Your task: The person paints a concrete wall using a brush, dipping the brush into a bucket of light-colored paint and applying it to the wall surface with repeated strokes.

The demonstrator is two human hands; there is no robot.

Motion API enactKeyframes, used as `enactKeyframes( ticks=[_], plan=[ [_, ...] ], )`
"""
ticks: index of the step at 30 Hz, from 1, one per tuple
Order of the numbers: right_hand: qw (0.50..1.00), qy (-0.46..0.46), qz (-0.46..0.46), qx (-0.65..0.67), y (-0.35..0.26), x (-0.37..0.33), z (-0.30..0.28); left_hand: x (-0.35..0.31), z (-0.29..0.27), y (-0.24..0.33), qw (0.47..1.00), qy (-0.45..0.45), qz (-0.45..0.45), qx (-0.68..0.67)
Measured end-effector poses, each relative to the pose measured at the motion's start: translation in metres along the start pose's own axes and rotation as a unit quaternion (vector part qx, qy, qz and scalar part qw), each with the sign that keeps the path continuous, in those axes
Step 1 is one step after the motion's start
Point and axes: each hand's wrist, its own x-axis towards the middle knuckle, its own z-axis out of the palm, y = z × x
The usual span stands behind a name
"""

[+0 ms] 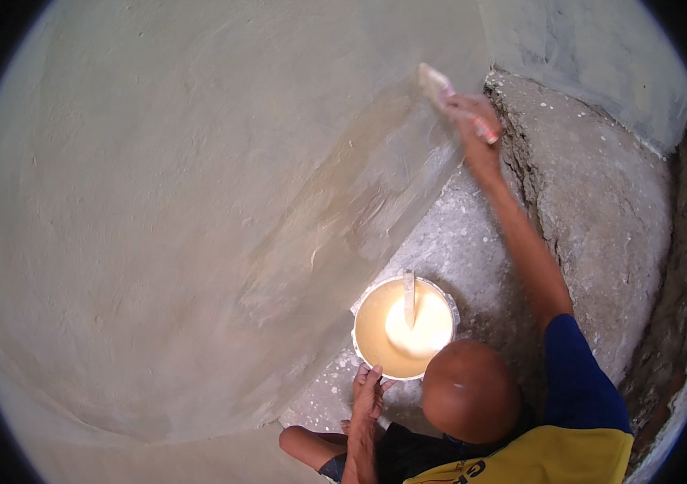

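Neither my left hand nor my right hand shows. Below me a person (521, 456) in a yellow and blue shirt crouches at a wall, seen from above and behind. That person's right hand (472, 117) grips a paintbrush (438, 83), its bristles at the wall (158, 177); hand and brush are slightly blurred. The person's left hand (368, 394) is at the near rim of a round white bucket (355, 335). Pale yellowish liquid (377, 331) fills part of it, with a bright glare. A flat stick (410, 298) stands in the liquid and leans on the far rim.
The wall bears a darker, wet-looking streaked band (360, 194) near its lower edge. A rough grey floor (472, 218), speckled white, lies beside it. To the right is a cracked concrete slab (601, 185) with a broken edge, and another grey wall (601, 56) stands behind.
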Motion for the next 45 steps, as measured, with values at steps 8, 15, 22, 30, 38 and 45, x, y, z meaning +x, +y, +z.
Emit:
enactKeyframes(
  ticks=[8, 15, 22, 30, 38, 45],
  plan=[
    [0.947, -0.282, 0.071, 0.138, -0.105, -0.085, 0.012, 0.001, -0.004, -0.003, 1.0, -0.01, 0.003, -0.019],
    [0.735, -0.666, 0.128, 0.005, -0.149, -0.126, 0.014, 0.003, -0.011, -0.012, 0.999, -0.013, 0.011, -0.031],
    [0.628, -0.772, -0.07, -0.069, -0.084, -0.268, 0.052, 0.004, -0.013, -0.013, 1.0, -0.017, 0.011, -0.008],
    [0.632, -0.769, -0.088, -0.05, -0.096, -0.252, 0.042, 0.008, -0.021, -0.022, 0.999, -0.027, 0.015, -0.029],
    [0.632, -0.762, -0.14, -0.024, -0.111, -0.244, 0.033, 0.007, -0.019, -0.021, 0.999, -0.031, 0.022, -0.02],
    [0.726, -0.64, 0.166, 0.188, -0.078, -0.179, 0.022, 0.001, -0.011, -0.016, 0.999, -0.011, 0.019, -0.04]
  ],
)
